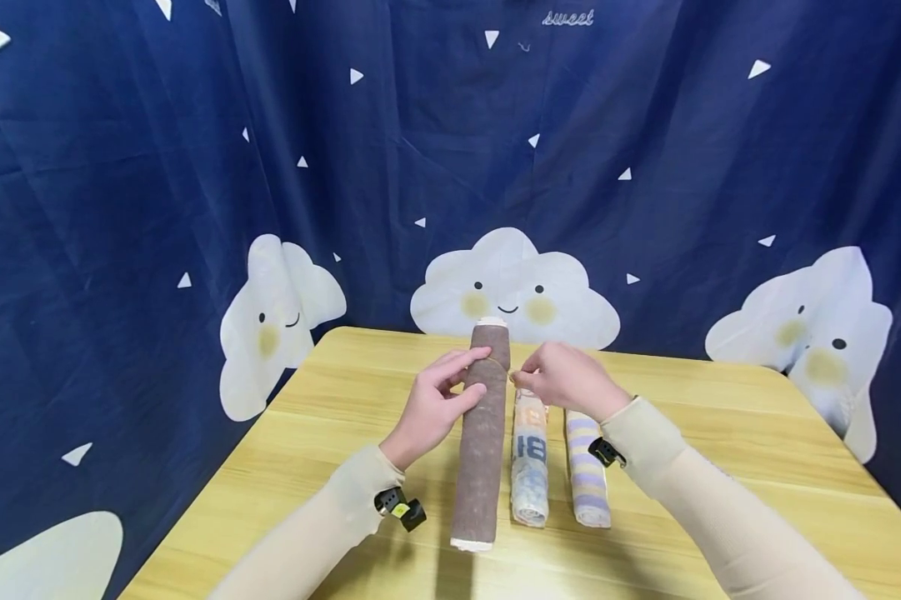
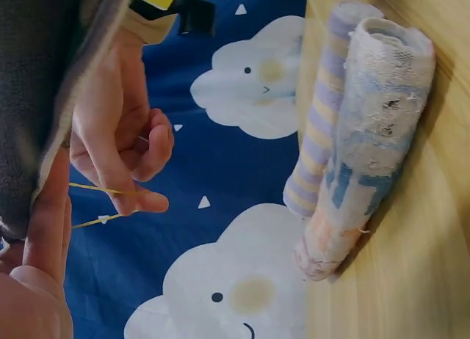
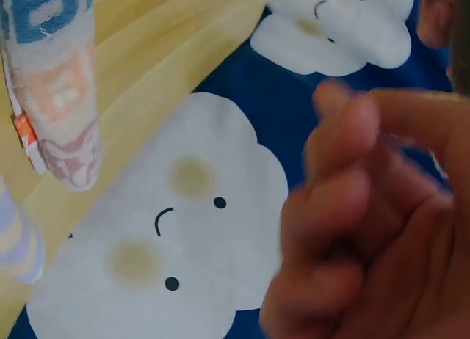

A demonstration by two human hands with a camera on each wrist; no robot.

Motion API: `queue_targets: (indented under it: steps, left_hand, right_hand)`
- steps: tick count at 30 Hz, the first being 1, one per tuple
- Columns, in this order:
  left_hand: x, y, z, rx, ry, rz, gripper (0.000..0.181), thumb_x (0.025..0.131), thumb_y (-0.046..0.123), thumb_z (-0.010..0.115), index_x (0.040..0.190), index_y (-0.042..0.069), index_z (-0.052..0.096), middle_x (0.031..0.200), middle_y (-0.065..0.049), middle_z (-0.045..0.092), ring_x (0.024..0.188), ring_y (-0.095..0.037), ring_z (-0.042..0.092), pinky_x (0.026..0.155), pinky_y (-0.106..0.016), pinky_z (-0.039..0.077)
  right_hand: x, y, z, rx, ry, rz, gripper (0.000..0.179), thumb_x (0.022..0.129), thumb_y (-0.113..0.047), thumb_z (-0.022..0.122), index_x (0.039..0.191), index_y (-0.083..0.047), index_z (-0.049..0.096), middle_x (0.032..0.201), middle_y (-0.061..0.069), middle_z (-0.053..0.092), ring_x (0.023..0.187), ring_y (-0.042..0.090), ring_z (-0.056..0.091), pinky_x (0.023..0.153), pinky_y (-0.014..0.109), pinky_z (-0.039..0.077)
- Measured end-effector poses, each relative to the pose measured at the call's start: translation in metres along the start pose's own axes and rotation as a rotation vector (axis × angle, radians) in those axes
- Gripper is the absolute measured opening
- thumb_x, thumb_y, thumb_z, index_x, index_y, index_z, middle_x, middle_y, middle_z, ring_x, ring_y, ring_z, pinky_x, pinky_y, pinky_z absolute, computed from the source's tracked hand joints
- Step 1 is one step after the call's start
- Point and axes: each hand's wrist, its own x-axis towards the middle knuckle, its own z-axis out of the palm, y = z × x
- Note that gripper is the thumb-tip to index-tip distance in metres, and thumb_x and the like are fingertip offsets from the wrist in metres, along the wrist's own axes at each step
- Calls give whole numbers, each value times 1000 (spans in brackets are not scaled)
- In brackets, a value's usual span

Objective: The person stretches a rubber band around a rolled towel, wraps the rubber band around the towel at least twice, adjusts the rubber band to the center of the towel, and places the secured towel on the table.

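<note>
A brown rolled towel [image 1: 482, 467] is held raised above the table, its length running away from me and its ends pale. My left hand [image 1: 437, 404] grips it from the left, thumb and fingers on its side. Around its upper part runs a thin yellow rubber band [image 2: 95, 188]. My right hand [image 1: 566, 379] pinches that band and pulls a loop of it out to the right, clear of the roll. In the left wrist view two strands stretch to the right fingers. The right wrist view shows the right hand [image 3: 352, 221] with curled fingers, slightly blurred.
Two more rolled towels lie to the right on the wooden table [image 1: 720, 467]: a whitish one [image 1: 530, 467] with blue and orange print, and a purple-and-yellow striped one [image 1: 588, 479]. A navy curtain [image 1: 450, 167] with cloud prints hangs behind the table.
</note>
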Motion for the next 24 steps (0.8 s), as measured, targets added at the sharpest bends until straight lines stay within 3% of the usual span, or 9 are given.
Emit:
queue_targets:
  steps: [3,6,8,11,15,19,21,24]
  left_hand:
    - [-1,2,4,13,-18,13,42,87,3,60,128,8,54,113,-5,58,83,-15,55,59,-25,49]
    - [-2,4,9,0,-28,16,42,86,3,60,128,9,54,112,-5,58,82,-14,55,59,-28,52]
    - [-2,6,11,-20,-35,24,43,86,2,59,128,8,54,113,-6,57,83,-14,57,60,-31,54]
    - [-2,6,14,-62,-40,43,43,86,1,59,129,6,53,115,-8,57,87,-14,59,63,-33,55]
    - [-1,-2,14,-124,-36,69,45,86,-4,58,130,6,52,118,-11,55,94,-17,61,64,-32,54]
    - [1,-12,15,-152,-54,88,46,85,-3,59,130,9,52,120,-10,54,98,-20,61,65,-35,55]
    - [2,-14,17,-145,-68,97,46,85,-2,59,130,10,53,121,-9,54,98,-21,61,65,-36,55]
    - [2,-10,18,-137,-63,103,46,85,-2,59,129,9,53,121,-9,54,99,-23,60,65,-38,55]
  right_hand:
    - [-4,-4,5,-139,64,73,19,84,-36,61,72,-27,73,57,-11,60,49,9,50,44,29,38]
    - [-2,-8,8,-211,111,113,15,80,-32,61,73,-27,73,61,-10,62,51,11,52,42,31,38]
    - [0,-8,8,-218,144,140,13,77,-30,61,74,-27,73,62,-7,63,53,15,53,41,33,37]
    - [1,-4,8,-147,207,198,15,74,-33,63,82,-26,74,70,-3,66,59,18,57,43,33,38]
    - [2,2,14,55,359,270,25,75,-44,66,91,-27,74,68,-3,66,58,17,57,48,31,39]
    - [10,0,27,326,529,286,19,72,-32,67,85,-22,75,63,-5,65,57,14,55,53,28,42]
    - [15,-3,33,493,552,296,15,72,-23,65,79,-15,75,61,-5,62,57,12,52,53,26,42]
    - [19,-11,38,815,505,358,15,77,-20,62,71,-8,69,51,-4,53,49,11,45,47,24,37]
